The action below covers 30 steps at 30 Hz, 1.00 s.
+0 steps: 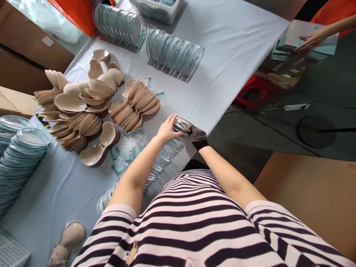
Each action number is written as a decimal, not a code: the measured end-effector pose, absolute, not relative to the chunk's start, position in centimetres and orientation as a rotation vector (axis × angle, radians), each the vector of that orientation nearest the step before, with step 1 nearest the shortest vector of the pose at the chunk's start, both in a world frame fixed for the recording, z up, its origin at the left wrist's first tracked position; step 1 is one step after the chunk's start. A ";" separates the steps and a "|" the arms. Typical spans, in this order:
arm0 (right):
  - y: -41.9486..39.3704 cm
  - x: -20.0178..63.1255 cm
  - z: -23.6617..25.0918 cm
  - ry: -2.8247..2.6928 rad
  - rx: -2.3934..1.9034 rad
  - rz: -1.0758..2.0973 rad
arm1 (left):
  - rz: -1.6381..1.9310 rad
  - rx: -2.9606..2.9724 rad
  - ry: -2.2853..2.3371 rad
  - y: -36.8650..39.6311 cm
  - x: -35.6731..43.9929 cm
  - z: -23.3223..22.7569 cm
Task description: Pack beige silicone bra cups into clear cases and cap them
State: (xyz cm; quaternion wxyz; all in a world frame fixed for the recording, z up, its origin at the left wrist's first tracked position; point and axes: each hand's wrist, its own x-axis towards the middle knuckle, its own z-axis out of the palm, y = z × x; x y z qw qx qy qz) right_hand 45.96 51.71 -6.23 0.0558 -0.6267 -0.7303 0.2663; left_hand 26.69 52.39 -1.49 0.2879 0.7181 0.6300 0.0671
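Note:
At the table's near edge, my bare left hand (168, 129) and my right hand (198, 134), in a dark speckled glove, close from opposite sides on a clear plastic case (181, 120). Something beige shows inside it, too small to make out fully. Under my left forearm a row of clear plastic cases (164, 154) runs along the edge, partly hidden by the arm. Beyond my left hand stand folded beige stick-on bra cups (136, 105) packed side by side. Printed cards (122, 157) lie loose beside them. Further left, more bra cups (80, 100) are heaped.
Two rows of clear cases (175, 52) stand at the back, near a white basket (158, 9). Stacked clear cases (20, 163) rise at left. A bagged bra (68, 241) and another white basket (12, 250) lie lower left. At right, another person's hand (313, 40) rests on a stack.

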 end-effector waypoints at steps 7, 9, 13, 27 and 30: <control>50.4 46.6 -6.0 -1.783 -1.827 1.219 | 0.186 1.919 1.715 52.3 27.0 -1.4; 50.0 46.2 -6.0 -1.733 -1.877 1.213 | 0.180 1.940 1.708 52.2 27.1 -1.4; 51.1 45.0 -5.5 -2.052 -1.999 1.017 | 0.176 1.949 1.706 52.2 27.2 -1.4; 52.0 46.8 -3.1 -2.015 -1.644 0.753 | 0.344 2.171 1.538 52.1 27.4 -1.3; 52.7 45.5 -3.9 -2.097 -1.474 0.771 | 0.428 2.077 1.627 53.2 27.6 -1.9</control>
